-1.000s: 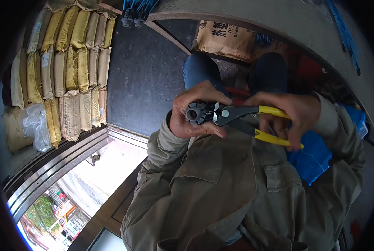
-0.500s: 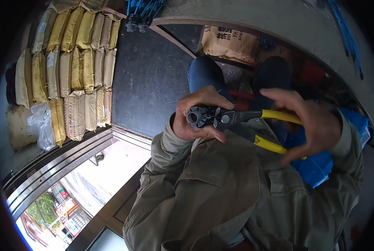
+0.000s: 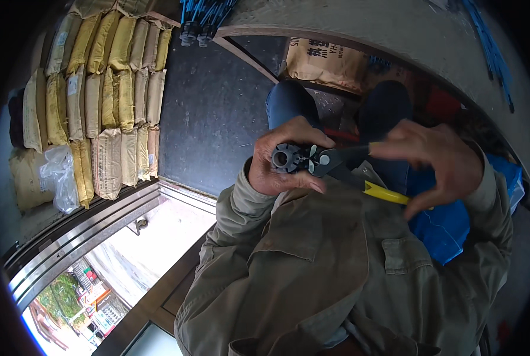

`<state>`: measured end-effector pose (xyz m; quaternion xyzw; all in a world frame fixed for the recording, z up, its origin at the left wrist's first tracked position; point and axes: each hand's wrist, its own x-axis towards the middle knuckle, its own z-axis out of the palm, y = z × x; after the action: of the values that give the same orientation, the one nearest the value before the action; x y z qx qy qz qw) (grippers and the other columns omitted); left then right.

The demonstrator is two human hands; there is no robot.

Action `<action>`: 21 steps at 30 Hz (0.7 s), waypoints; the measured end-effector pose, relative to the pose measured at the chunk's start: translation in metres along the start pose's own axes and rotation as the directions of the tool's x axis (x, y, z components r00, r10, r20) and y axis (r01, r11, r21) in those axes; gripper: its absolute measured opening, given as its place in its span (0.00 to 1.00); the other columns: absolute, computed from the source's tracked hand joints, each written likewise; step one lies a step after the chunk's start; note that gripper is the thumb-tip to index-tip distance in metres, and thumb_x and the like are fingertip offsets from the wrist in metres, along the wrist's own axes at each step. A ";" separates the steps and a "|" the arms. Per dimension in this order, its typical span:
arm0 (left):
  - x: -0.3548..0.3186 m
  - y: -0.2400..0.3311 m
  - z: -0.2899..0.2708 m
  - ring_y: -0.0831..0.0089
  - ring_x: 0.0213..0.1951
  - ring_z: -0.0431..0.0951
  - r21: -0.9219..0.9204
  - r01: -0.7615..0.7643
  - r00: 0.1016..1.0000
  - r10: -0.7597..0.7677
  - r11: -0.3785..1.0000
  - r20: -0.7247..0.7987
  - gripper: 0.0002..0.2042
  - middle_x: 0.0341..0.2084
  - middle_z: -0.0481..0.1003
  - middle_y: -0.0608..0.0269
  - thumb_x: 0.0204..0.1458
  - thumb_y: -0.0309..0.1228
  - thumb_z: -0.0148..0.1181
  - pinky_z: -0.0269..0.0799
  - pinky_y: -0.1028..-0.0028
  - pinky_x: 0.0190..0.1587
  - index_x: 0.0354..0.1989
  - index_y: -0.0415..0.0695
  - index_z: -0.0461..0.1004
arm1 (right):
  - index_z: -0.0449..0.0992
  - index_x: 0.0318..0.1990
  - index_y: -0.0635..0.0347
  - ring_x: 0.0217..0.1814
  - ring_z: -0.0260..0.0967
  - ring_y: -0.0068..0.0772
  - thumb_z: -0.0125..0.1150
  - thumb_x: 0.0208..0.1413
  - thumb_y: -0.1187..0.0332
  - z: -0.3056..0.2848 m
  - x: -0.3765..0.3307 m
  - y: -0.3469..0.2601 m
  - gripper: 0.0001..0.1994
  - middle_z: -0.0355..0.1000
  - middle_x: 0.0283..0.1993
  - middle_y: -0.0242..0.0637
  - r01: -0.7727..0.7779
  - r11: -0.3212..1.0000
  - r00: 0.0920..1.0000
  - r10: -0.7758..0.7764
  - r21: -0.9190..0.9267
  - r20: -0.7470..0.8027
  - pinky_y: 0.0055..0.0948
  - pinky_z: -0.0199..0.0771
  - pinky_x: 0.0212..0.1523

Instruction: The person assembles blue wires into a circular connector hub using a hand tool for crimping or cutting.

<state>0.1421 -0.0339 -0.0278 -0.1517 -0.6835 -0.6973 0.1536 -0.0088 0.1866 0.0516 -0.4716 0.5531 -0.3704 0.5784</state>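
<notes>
Holding a ring [image 3: 284, 148] and the black head of the pliers [image 3: 340, 165] together in the left hand [image 3: 264, 172], above the lap. Ring is dark, toothed round its edge, hollow; its round end is facing the camera. Left grip is clasping both, thumb and fingers curving along either side. Small pale pieces [image 3: 312, 152] are showing between ring and pivot [image 3: 324, 159]. Pliers are lying crosswise, head to the left, handles spreading apart to the right. Lower handle [image 3: 386, 193] is showing yellow; upper one is mostly hiding behind the fingers of the right hand [image 3: 446, 160]. Right grip is spreading wide, thumb crossing the lower handle near its end; hand is blurring, so cannot tell how far it is touching.

Around: blue bag [image 3: 446, 234] is lying below the right hand. Knees [image 3: 291, 104] are pointing toward the table [image 3: 360, 18]. Blue ties [image 3: 203, 18] are lying by its left corner, a second bundle [image 3: 491, 56] on its right side. Brown sack [image 3: 327, 65] is sitting underneath. Far left, yellow and tan sacks [image 3: 102, 89] are standing in rows, a clear bag [image 3: 59, 178] resting against the lower ones
</notes>
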 end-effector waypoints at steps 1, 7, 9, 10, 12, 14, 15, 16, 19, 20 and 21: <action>-0.001 0.003 0.002 0.69 0.33 0.72 0.028 -0.003 0.999 0.004 1.000 -0.038 0.29 0.35 0.75 0.55 0.25 0.32 0.76 0.66 0.71 0.38 0.40 0.36 0.72 | 0.67 0.51 0.61 0.39 0.68 0.40 0.62 0.43 0.66 0.011 -0.002 -0.005 0.24 0.64 0.47 0.46 0.045 0.847 0.982 -0.134 -0.530 -0.132 0.34 0.70 0.36; 0.000 0.007 0.014 0.69 0.33 0.72 0.101 0.023 0.988 -0.007 0.995 -0.155 0.27 0.32 0.74 0.57 0.26 0.32 0.75 0.66 0.72 0.38 0.38 0.37 0.73 | 0.73 0.44 0.58 0.39 0.67 0.39 0.64 0.40 0.64 0.018 0.006 0.008 0.20 0.62 0.44 0.43 -0.196 0.163 0.854 -0.456 -0.967 -0.250 0.32 0.69 0.35; 0.001 0.008 0.015 0.70 0.33 0.72 0.135 0.041 0.978 -0.013 0.990 -0.206 0.26 0.32 0.74 0.58 0.27 0.32 0.75 0.66 0.72 0.38 0.38 0.38 0.73 | 0.73 0.42 0.58 0.39 0.67 0.39 0.66 0.38 0.64 0.011 0.004 -0.005 0.20 0.62 0.44 0.42 -0.192 0.162 0.869 -0.429 -0.968 -0.245 0.33 0.69 0.35; 0.000 0.008 0.015 0.70 0.33 0.72 0.139 0.042 0.976 -0.011 0.989 -0.217 0.26 0.32 0.74 0.58 0.27 0.32 0.75 0.66 0.72 0.38 0.38 0.38 0.73 | 0.73 0.41 0.58 0.39 0.67 0.39 0.66 0.37 0.64 0.009 0.005 -0.009 0.20 0.62 0.43 0.42 -0.189 0.161 0.877 -0.417 -0.969 -0.240 0.33 0.69 0.34; -0.002 0.008 0.012 0.71 0.32 0.71 0.146 0.025 0.979 0.005 0.989 -0.205 0.25 0.31 0.73 0.59 0.28 0.32 0.75 0.65 0.73 0.37 0.37 0.38 0.73 | 0.73 0.39 0.59 0.38 0.67 0.39 0.66 0.36 0.64 0.010 0.008 -0.010 0.19 0.62 0.42 0.42 -0.165 0.197 0.899 -0.373 -0.966 -0.230 0.34 0.69 0.33; -0.005 0.009 0.012 0.72 0.32 0.71 0.151 0.015 0.978 0.018 0.988 -0.210 0.24 0.31 0.73 0.59 0.28 0.32 0.75 0.65 0.74 0.37 0.37 0.39 0.73 | 0.72 0.36 0.62 0.36 0.67 0.40 0.67 0.36 0.65 0.011 0.008 -0.008 0.18 0.62 0.39 0.42 -0.153 0.273 0.934 -0.276 -0.950 -0.229 0.34 0.69 0.32; -0.005 0.008 0.011 0.72 0.32 0.71 0.144 0.027 0.977 0.004 0.989 -0.213 0.24 0.31 0.73 0.60 0.28 0.32 0.75 0.65 0.74 0.37 0.37 0.39 0.73 | 0.72 0.36 0.62 0.36 0.67 0.40 0.67 0.36 0.65 0.012 0.011 -0.002 0.18 0.62 0.39 0.42 -0.150 0.267 0.934 -0.278 -0.952 -0.225 0.34 0.69 0.32; -0.005 0.008 0.010 0.73 0.32 0.70 0.136 0.040 0.976 -0.009 0.990 -0.216 0.24 0.30 0.72 0.61 0.29 0.32 0.74 0.65 0.74 0.36 0.37 0.39 0.73 | 0.71 0.34 0.62 0.35 0.67 0.40 0.67 0.36 0.65 0.015 0.015 0.008 0.17 0.62 0.38 0.42 -0.142 0.309 0.918 -0.313 -0.941 -0.241 0.34 0.69 0.30; -0.003 0.008 0.008 0.74 0.31 0.70 0.136 0.049 0.975 -0.018 0.990 -0.221 0.23 0.30 0.72 0.62 0.29 0.31 0.74 0.64 0.75 0.36 0.37 0.39 0.73 | 0.69 0.30 0.62 0.33 0.68 0.40 0.67 0.36 0.65 0.019 0.024 0.028 0.16 0.61 0.36 0.42 -0.118 0.386 0.881 -0.384 -0.915 -0.276 0.34 0.69 0.28; -0.002 0.008 0.008 0.74 0.31 0.70 0.139 0.051 0.975 -0.019 0.989 -0.223 0.23 0.29 0.72 0.62 0.30 0.31 0.74 0.64 0.75 0.36 0.36 0.39 0.73 | 0.68 0.29 0.61 0.32 0.68 0.41 0.67 0.36 0.64 0.018 0.025 0.030 0.16 0.61 0.36 0.42 -0.128 0.351 0.872 -0.406 -0.928 -0.274 0.34 0.69 0.28; -0.002 0.009 0.007 0.74 0.31 0.70 0.142 0.052 0.974 -0.020 0.989 -0.224 0.23 0.29 0.72 0.62 0.30 0.31 0.74 0.64 0.76 0.36 0.36 0.39 0.73 | 0.67 0.29 0.61 0.32 0.68 0.41 0.68 0.36 0.64 0.017 0.025 0.031 0.16 0.61 0.35 0.43 -0.139 0.315 0.862 -0.428 -0.939 -0.271 0.34 0.69 0.27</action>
<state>0.1474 -0.0269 -0.0203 -0.0487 -0.7141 -0.6604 0.2271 0.0077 0.1737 0.0135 -0.6593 0.7394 -0.1364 0.0044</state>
